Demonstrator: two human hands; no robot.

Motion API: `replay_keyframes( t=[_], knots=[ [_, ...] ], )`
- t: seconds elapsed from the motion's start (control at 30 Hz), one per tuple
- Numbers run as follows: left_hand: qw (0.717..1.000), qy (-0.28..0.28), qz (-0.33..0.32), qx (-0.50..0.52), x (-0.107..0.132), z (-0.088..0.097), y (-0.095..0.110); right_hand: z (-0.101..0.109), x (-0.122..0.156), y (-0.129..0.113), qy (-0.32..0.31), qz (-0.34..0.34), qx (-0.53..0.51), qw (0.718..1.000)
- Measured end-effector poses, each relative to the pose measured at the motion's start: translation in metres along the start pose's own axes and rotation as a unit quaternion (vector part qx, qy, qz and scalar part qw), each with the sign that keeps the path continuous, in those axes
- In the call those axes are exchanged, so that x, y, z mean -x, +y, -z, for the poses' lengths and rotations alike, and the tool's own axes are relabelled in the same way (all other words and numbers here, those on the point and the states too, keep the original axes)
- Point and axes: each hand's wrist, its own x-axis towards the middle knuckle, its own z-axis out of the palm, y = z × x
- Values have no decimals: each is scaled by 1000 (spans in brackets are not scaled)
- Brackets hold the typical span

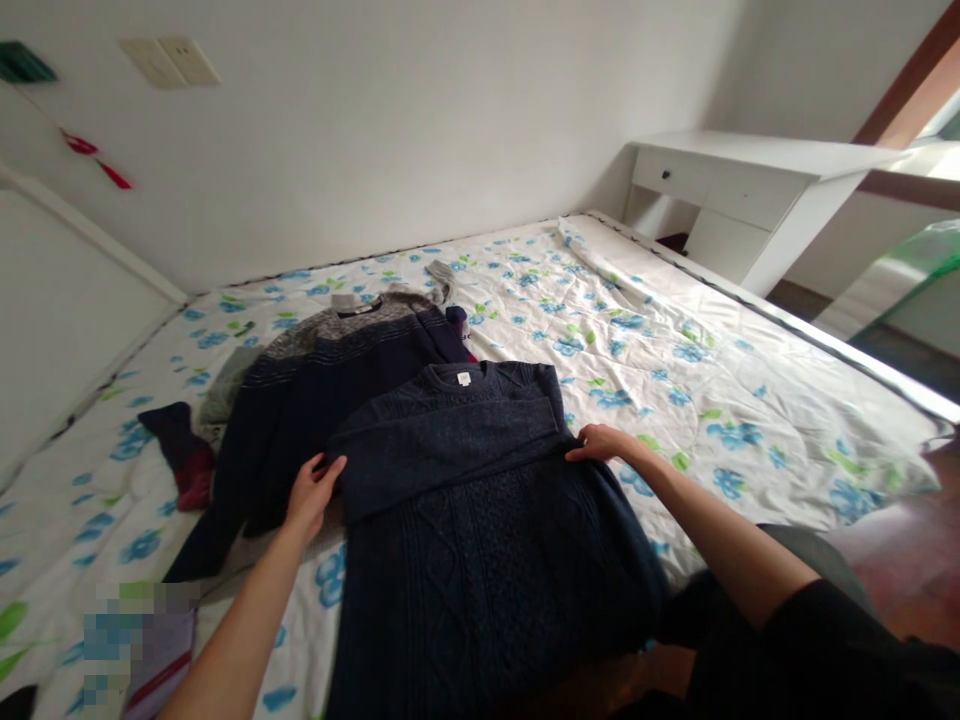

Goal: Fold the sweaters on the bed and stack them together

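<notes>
A dark navy cable-knit sweater lies front up on the bed, a sleeve folded flat across its chest and a small white label at its neck. At its left edge, by the folded sleeve, my left hand is closed with thumb and fingertips on the knit. My right hand pinches the opposite edge near the sleeve's fold. Behind it, partly covered, a second sweater with a grey top and navy body is spread out. The navy sweater's lower hem hangs toward me, over the bed's near side.
A grey and dark red sock lies on the left of the flowered bedsheet. Grey cloth is bunched beside the second sweater. A white desk stands past the bed's right edge, and a wall rises behind.
</notes>
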Motion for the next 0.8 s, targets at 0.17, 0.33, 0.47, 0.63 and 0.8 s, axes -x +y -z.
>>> replay_keyframes(
  t=[0.17,0.33,0.47,0.63,0.8],
  knots=[
    [990,-104,48,79,71,21,-42,-8,-6,0,63,14,40,997],
    [982,-185,24,-34,112,35,-49,-25,-2,-8,113,26,100,988],
    [963,-255,60,-66,132,42,-41,-28,4,-12,137,10,105,985],
    [948,-296,115,-34,161,56,-46,-23,5,-8,140,12,101,985],
    [944,-311,101,-54,172,67,-46,-17,15,12,-22,3,-75,997]
  ],
)
